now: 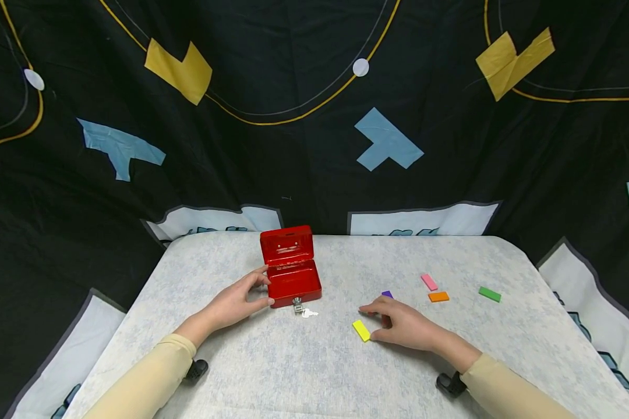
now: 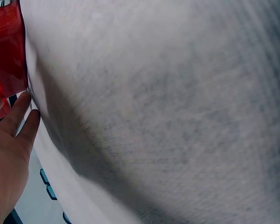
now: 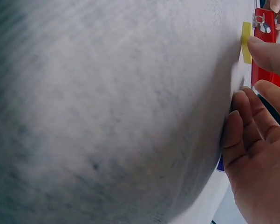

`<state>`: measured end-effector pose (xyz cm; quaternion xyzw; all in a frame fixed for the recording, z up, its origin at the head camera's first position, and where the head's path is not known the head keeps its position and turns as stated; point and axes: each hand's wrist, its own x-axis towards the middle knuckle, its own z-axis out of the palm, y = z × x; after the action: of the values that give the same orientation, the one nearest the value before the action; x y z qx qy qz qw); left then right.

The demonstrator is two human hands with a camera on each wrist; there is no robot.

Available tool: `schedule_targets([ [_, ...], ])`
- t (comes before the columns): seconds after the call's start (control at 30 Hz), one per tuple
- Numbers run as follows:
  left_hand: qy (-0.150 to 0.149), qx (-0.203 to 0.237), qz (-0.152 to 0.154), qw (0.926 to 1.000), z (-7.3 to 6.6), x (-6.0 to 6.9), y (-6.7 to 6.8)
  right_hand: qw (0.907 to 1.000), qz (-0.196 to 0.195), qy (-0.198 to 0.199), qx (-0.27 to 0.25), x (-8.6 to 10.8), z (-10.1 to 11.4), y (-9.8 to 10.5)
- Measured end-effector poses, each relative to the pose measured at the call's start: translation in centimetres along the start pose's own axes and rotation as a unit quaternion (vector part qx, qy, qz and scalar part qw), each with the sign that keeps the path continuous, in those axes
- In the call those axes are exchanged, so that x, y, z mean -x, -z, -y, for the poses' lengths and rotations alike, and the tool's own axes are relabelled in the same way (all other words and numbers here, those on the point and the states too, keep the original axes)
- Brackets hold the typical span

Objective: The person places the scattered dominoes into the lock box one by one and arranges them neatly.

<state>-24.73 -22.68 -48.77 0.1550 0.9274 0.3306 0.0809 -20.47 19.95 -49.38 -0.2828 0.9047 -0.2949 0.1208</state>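
While touching the left side of the red box (image 1: pixel 293 282), lid raised, spreads the left hand (image 1: pixel 238 298) with thumb at the near corner and fingers farther back. Metal lock (image 1: pixel 297 305) on the near face; keys (image 1: pixel 309 313) just right. Yellow block (image 1: pixel 361 330) right of the box on the pale table (image 1: pixel 293 372). Right hand (image 1: pixel 403 326) just right of the block, fingers parted from thumb, thumb tip by its near end; cannot tell if touching. Purple block (image 1: pixel 387 294) on that hand's far side, partly hidden. Farther right: pink block (image 1: pixel 428 282), orange block (image 1: pixel 438 297), green block (image 1: pixel 490 294).
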Motion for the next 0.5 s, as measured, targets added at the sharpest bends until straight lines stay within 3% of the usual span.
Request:
schedule_targets([
  [0.5, -0.006, 0.007, -0.006, 0.9999, 0.16, -0.04, -0.16, 0.9997, 0.017, 0.001, -0.016, -0.34, -0.25, -0.32],
])
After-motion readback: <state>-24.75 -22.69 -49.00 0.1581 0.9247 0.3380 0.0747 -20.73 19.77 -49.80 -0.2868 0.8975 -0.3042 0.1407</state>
